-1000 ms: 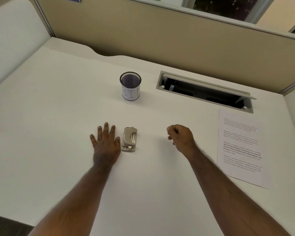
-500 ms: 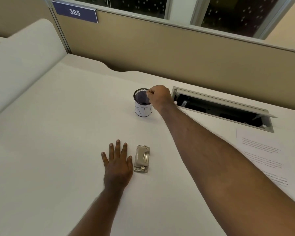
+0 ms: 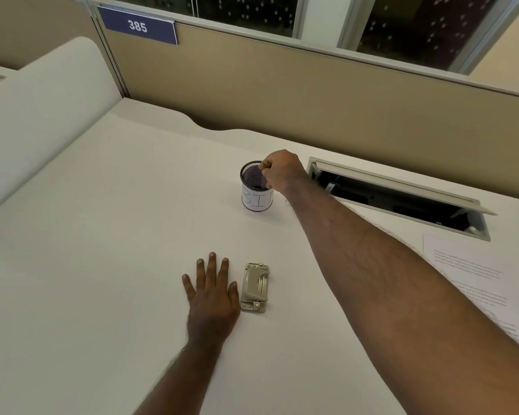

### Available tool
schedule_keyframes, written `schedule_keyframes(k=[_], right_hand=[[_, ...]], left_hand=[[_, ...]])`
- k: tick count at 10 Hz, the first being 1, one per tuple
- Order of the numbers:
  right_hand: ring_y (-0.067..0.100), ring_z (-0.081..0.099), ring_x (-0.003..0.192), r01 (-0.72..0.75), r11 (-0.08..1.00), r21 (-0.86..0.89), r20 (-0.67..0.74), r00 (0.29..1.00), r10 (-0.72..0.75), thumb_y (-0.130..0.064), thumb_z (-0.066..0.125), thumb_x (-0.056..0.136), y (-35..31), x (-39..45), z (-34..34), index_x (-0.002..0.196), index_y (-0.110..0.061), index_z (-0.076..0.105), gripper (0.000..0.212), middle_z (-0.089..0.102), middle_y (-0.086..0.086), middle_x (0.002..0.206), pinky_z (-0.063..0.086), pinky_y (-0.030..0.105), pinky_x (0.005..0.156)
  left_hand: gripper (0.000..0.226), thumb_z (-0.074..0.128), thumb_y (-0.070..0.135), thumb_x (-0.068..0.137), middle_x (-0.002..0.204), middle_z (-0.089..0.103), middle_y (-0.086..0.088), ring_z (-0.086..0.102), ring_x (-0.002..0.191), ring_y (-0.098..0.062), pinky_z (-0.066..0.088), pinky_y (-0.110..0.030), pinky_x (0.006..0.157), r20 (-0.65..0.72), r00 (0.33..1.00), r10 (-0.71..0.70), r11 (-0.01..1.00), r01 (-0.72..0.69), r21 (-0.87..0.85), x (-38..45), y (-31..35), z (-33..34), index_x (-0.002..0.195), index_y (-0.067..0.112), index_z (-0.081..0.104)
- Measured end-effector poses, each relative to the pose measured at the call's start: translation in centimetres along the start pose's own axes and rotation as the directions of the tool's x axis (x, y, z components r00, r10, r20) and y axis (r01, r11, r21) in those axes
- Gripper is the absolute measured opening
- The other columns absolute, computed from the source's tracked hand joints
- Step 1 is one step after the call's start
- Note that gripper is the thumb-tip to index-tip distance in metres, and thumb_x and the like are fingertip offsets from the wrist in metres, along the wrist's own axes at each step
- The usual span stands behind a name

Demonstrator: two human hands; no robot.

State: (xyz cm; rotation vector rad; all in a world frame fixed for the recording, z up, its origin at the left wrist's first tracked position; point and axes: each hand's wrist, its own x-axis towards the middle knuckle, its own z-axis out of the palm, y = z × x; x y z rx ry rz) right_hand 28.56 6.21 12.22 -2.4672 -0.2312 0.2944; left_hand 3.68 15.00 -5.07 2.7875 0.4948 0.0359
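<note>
Head camera looks down on a white desk (image 3: 102,235), where a black wire-mesh cup (image 3: 256,200) stands upright towards the far side, wrapped in a paper band lettered "BIN". The right hand (image 3: 282,172) hovers over the cup's mouth at full reach, wrist bent down, fingers curled and the thumb and forefinger tips drawn together above the right of the rim; whether anything small sits between them cannot be told. The cup looks light and stiff but thin-walled, so a knock at the rim would likely tip it; to steady or move it, I would grip round the paper band, low on the wall. The left hand (image 3: 212,298) lies flat on the desk, fingers straight and spread, holding nothing, just beside a small metal punch (image 3: 255,287).
</note>
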Motion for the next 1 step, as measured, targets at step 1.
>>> schedule_keyframes(k=[1], right_hand=[[0.034, 0.070, 0.096, 0.012, 0.999, 0.036, -0.016, 1.000, -0.011, -0.010, 0.057, 0.087, 0.49, 0.15, -0.08, 0.104, -0.015, 0.071, 0.023, 0.073, 0.009, 0.109, 0.058, 0.044, 0.088]], left_hand=[[0.058, 0.031, 0.038, 0.093, 0.161, 0.027, -0.007, 0.021, 0.149, -0.032, 0.013, -0.061, 0.117, -0.027, 1.000, -0.005, 1.000, 0.004, -0.012, 0.05, 0.15, 0.07, 0.148, 0.021, 0.037]])
